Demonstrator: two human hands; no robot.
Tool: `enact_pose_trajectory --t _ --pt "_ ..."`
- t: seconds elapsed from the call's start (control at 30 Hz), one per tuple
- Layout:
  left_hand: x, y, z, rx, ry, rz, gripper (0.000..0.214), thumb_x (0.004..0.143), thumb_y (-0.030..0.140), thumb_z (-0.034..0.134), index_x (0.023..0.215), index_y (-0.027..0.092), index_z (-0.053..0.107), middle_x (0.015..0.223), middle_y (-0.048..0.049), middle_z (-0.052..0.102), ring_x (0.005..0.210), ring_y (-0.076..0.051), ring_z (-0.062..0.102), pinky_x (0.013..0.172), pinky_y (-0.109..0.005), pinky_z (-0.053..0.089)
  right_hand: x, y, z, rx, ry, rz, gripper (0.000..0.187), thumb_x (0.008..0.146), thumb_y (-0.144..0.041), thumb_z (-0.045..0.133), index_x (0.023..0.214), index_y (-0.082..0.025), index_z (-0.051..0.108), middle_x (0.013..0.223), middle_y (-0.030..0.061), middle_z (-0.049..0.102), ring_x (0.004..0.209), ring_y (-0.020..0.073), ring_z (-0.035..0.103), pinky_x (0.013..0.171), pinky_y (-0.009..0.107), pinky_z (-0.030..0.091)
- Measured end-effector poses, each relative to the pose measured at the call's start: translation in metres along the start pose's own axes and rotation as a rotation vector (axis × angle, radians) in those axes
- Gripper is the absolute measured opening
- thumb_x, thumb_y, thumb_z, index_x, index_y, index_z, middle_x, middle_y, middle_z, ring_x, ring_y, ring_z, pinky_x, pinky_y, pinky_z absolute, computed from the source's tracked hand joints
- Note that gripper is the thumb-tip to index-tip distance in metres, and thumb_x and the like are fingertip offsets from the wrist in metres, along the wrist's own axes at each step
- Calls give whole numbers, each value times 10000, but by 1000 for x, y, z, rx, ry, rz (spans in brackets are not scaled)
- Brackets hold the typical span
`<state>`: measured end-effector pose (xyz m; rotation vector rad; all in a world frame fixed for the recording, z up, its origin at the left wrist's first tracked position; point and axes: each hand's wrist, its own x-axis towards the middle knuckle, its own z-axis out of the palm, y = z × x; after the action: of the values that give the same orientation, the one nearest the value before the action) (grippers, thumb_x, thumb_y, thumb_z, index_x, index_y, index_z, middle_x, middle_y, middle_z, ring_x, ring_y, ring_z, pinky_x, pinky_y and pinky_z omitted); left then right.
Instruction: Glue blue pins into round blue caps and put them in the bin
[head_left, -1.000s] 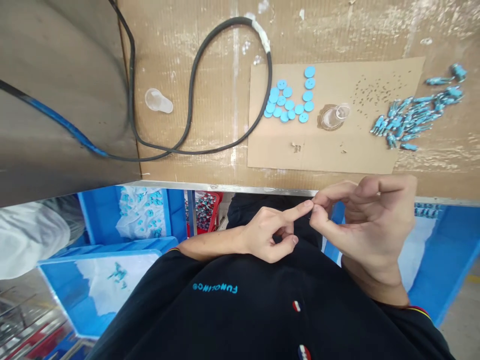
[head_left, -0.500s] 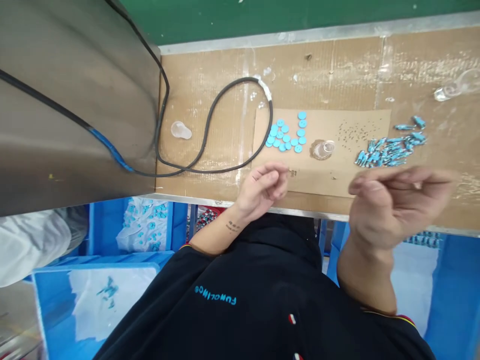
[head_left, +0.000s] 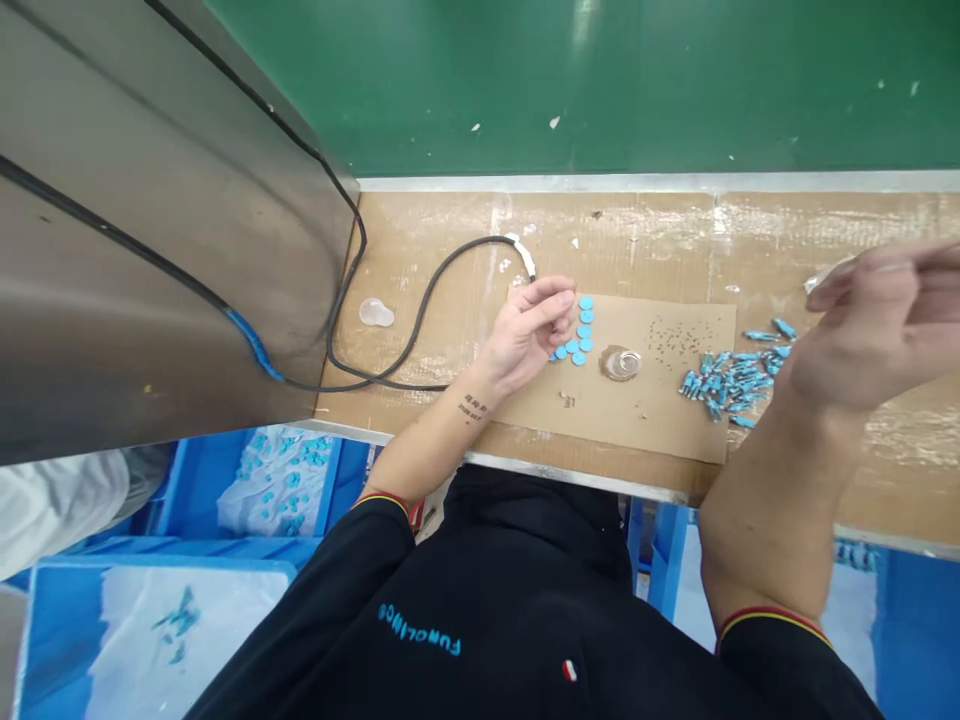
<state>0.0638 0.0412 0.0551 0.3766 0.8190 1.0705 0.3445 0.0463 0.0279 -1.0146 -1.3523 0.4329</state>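
Observation:
My left hand (head_left: pixel 534 328) is raised above the cardboard, thumb and fingers pressed together in a pinch. Whatever it may hold is hidden. It covers part of a group of blue round discs (head_left: pixel 585 332). A small clear cup (head_left: pixel 621 363) stands to the right of the discs, with scattered tiny dark pieces (head_left: pixel 671 340) beyond it. My right hand (head_left: pixel 877 325), smeared by motion, is above the right part of the table, to the right of a heap of small blue parts (head_left: pixel 724 380). Its fingers are too blurred to read.
A black cable (head_left: pixel 420 340) loops over the table left of the cardboard sheet (head_left: pixel 637 425). Another clear plastic piece (head_left: pixel 376 312) lies inside the cable's bend. A metal cabinet (head_left: pixel 187 260) stands on the left. Blue bins (head_left: pixel 161 560) with parts on white sheets are below the table.
My right hand has swung up and to the right, away from the heap of blue parts. My left hand has moved over the discs. The view has tilted up.

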Motion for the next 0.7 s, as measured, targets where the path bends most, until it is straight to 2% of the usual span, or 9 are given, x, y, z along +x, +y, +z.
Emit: enact_pose_trajectory --t 0.03,0.1,0.17,0.27,0.4,0.53,0.6,0.7 --pt "1 -3 -4 -13 -7 -13 212 882 -2 720 764 166 669 674 81 546 516 -8 455 482 -156 332 -4 -3 6 -4 83 -74 211 1002 -377 707 994 -250 539 930 -26 509 637 61 641 594 222 491" --pt "0 -9 -13 -35 -49 -24 197 843 20 763 752 171 675 695 73 574 530 -13 461 494 -163 351 -12 -8 14 -11 167 -152 172 966 -286 741 972 -243 574 891 -38 474 617 52 597 625 245 493" --pt "-2 -14 -20 -48 -109 -24 177 813 55 803 758 179 689 712 65 591 551 -19 467 513 -168 365 -17 -11 18 -30 140 -152 138 959 -261 736 989 -239 604 914 -32 486 636 58 593 645 263 501" --pt "-7 -22 -25 -56 -166 -38 158 785 131 859 793 201 718 726 54 585 585 -33 460 544 -184 383 -22 -12 26 -62 158 -238 178 925 -274 783 1005 -235 629 876 -27 498 623 62 580 599 241 477" --pt "-14 -31 -26 -113 -230 -66 233 708 316 950 851 241 782 830 21 625 632 -55 433 556 -224 396 -29 -21 46 -64 79 -312 232 910 -215 801 1071 -265 641 829 -30 521 586 86 586 520 238 472" --pt "-22 -37 -25 -104 -404 -96 423 687 424 958 1068 324 805 909 7 591 675 -67 425 586 -249 394 -39 -38 65 -54 -57 -447 429 837 -180 854 1172 -302 615 783 -52 580 558 137 612 459 287 441" --pt "-27 -37 -24 -67 -493 -109 504 692 459 923 1159 334 780 916 -3 557 675 -76 396 578 -269 375 -44 -43 69 -63 -70 -482 514 776 -201 917 1138 -326 575 820 -63 648 583 155 626 489 310 464" --pt "-33 -37 -22 -26 -606 -153 618 687 545 863 1244 307 746 861 -8 481 653 -91 367 542 -294 339 -50 -47 67 -115 -96 -478 546 725 -192 957 995 -314 498 861 -73 688 649 160 650 570 320 495"
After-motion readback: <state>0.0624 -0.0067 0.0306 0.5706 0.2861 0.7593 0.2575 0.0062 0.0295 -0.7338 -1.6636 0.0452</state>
